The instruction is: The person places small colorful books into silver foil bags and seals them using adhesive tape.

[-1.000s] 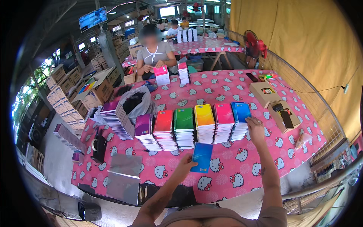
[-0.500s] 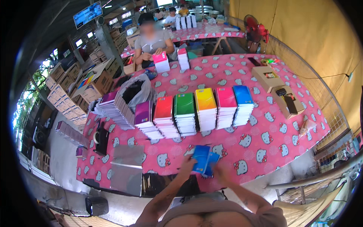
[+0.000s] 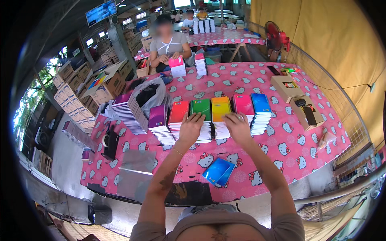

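My left hand [image 3: 192, 127] rests with fingers extended over the near edge of the green notebook [image 3: 200, 107] on top of its stack. My right hand [image 3: 239, 127] reaches across the near side of the pink stack, fingertips at the lower right corner of the top yellow notebook [image 3: 220, 107]; its fingers look outstretched, and the thumb is hard to make out. Two blue notebooks [image 3: 217, 170] lie overlapping, fanned, on the table near me, untouched. In the same row stand stacks topped by a purple notebook [image 3: 157, 116], a red notebook [image 3: 178, 111], a pink notebook [image 3: 244, 105] and a blue notebook [image 3: 261, 103].
A taller notebook stack [image 3: 130, 113] and a plastic bag [image 3: 150, 94] stand at left, near a tape dispenser [image 3: 109, 142]. Clear plastic sheets [image 3: 136, 170] lie near the table edge. Small cardboard boxes [image 3: 307, 113] sit at right. Across the table, a person [image 3: 169, 46] handles a notebook stack [image 3: 177, 66].
Both hands have let go of the blue notebooks, leaving them on the table, and moved forward to the green and yellow stacks. The head view has shifted slightly.
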